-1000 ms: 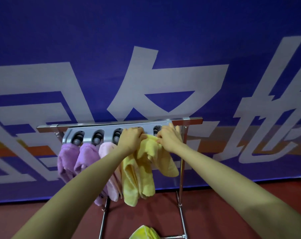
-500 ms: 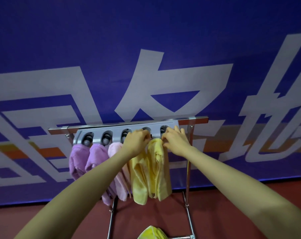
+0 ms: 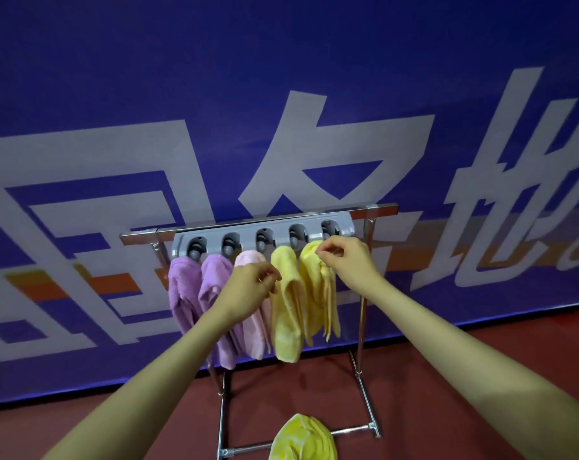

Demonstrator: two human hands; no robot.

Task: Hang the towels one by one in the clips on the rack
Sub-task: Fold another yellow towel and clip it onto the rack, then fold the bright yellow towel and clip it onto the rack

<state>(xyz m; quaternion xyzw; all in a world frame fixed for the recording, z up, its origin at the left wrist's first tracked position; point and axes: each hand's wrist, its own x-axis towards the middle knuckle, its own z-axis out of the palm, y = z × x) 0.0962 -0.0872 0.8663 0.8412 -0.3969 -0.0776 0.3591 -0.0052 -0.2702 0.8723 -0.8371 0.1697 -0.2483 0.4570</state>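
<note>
the fifth yellow towel (image 3: 318, 293) could slip out of the rightmost clip (image 3: 329, 229) if it is seated shallowly and we tug it letting go. it hangs mid-frame on the rack (image 3: 381, 209), our right hand (image 3: 346, 260) touching its top with loosely curled fingers. our left hand (image 3: 248, 287), relaxed and holding nothing, hovers left of it, hands apart.

both hands raised, left (image 3: 249, 287) and right (image 3: 346, 258) loosely curled.
</note>
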